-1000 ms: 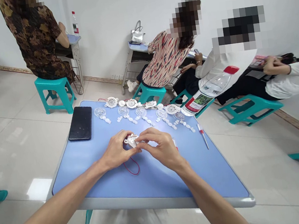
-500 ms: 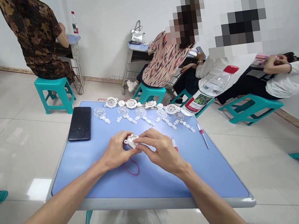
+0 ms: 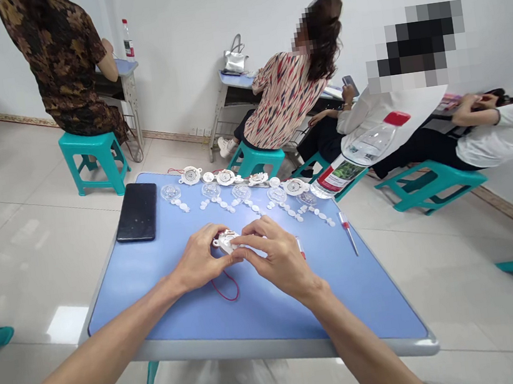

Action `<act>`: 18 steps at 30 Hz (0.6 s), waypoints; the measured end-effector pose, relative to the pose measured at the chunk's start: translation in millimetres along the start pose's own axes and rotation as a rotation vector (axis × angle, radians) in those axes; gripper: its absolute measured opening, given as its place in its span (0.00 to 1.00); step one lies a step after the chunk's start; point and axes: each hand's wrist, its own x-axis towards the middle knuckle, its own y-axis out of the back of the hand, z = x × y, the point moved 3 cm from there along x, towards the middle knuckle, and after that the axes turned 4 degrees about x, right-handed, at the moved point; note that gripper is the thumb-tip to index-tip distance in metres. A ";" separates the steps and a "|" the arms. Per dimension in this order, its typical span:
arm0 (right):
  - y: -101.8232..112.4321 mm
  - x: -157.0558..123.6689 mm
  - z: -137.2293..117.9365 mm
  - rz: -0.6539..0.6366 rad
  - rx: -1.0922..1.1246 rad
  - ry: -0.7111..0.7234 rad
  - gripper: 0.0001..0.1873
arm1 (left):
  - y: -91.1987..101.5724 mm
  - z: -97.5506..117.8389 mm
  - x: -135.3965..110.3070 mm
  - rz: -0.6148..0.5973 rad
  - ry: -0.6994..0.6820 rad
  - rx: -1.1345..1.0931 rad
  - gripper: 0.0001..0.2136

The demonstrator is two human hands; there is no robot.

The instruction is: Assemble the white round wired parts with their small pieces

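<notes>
Over the middle of the blue table (image 3: pixel 166 292), my left hand (image 3: pixel 198 261) and my right hand (image 3: pixel 276 253) meet around a small white plastic part (image 3: pixel 226 241). Both hands pinch it between fingertips. A thin red wire (image 3: pixel 225 287) loops from the part down onto the table under my hands. Behind my right hand lies a small red-tipped item (image 3: pixel 300 247), partly hidden.
A row of white round parts and clear domes (image 3: pixel 241 189) lines the table's far edge. A black phone (image 3: pixel 137 211) lies far left, a red-handled screwdriver (image 3: pixel 348 230) at right, a tilted plastic bottle (image 3: pixel 359 152) at the far right corner. Several people sit on teal stools beyond.
My right hand's fingers have shifted slightly on the white part. My left hand and the part stay in place. The seated people behind moved a little.
</notes>
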 end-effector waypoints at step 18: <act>7.9 3.8 -2.0 -0.032 0.029 0.067 0.09 | 4.0 1.0 -0.3 0.006 0.064 -0.009 0.19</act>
